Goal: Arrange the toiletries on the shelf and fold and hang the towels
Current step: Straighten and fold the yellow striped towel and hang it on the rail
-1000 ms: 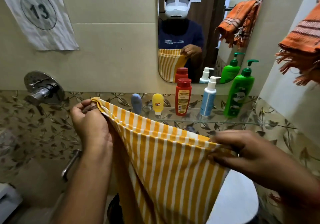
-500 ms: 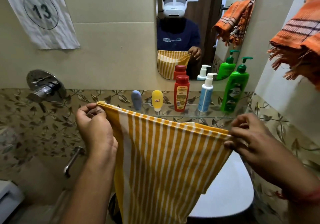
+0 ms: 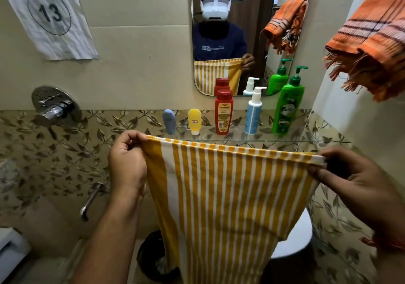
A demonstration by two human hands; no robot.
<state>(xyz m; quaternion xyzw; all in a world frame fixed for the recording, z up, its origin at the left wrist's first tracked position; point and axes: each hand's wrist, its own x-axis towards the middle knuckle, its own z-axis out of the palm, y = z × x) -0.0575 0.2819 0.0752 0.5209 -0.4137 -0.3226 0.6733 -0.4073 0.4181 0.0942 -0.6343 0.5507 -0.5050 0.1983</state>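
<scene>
Yellow-and-white striped towel hangs flat, its top edge taut.

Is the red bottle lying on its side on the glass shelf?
No, the red bottle stands upright on the glass shelf, between the yellow tube and the white pump bottle.

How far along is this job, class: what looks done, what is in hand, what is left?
Done: five bottles stand in a row on the glass shelf, and an orange towel already hangs at upper right. In hand: the left hand and right hand pinch the striped towel by its top corners, stretched flat. Left: folding and hanging it.
</scene>
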